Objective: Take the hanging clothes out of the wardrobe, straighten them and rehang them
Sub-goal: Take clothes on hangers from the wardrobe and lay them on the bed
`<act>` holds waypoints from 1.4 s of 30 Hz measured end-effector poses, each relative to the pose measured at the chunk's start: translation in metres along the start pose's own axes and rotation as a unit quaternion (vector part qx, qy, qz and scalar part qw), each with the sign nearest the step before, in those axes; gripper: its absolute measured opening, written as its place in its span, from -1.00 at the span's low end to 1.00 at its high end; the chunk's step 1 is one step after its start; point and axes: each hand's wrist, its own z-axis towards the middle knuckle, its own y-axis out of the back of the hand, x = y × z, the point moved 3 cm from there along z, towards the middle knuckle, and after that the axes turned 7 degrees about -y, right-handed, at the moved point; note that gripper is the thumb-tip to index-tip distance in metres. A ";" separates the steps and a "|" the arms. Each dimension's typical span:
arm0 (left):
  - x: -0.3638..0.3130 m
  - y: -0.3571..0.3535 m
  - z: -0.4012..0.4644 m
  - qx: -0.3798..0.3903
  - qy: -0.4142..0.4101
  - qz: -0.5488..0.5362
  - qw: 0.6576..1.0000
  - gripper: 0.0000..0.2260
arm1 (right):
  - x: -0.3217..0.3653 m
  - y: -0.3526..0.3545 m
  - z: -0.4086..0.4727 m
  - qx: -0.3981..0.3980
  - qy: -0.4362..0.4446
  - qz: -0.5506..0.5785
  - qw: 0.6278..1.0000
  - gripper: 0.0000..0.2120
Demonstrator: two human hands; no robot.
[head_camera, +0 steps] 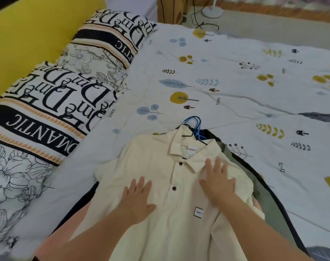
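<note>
head view, the only one i have: i'm looking down at a bed (235, 76) with a leaf-print cover, and a stack of clothes lying on it just in front of me. on top is the cream shirt (160, 176), buttoned, collar pointing away from me, still on a black hanger (185, 135) whose hook pokes out past the collar. a blue hanger (195, 122) sits right behind it, and under the shirt i can see the edges of a grey-green garment (269, 210) and a dark garment (254, 172), so several pieces are piled together here. no wardrobe in view.

my left hand (136, 199) lies flat on the shirt's left chest, fingers straight and together, thumb out, pressing rather than holding. my right hand (216, 182) lies flat just below the collar on the other side of the placket, fingers spread, also pressing with nothing pinched. i read this as the smoothing step, with rehanging not yet done.

what worries me: with both palms only pressing, a sideways stroke could drag the whole shirt over the slippery layers beneath and bunch them instead of flattening the top one. pushing toward the collar could slide the shoulders off the black hanger. the two hooks lie close together, so lifting one might snag the other and pull a second garment up with it. the printed pillows (53, 102) lie well to the left.
</note>
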 end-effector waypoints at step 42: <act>0.164 -0.081 -0.583 -0.167 0.167 -0.172 0.956 -0.68 | 0.159 0.001 -0.540 0.055 0.389 -0.227 0.891 -0.54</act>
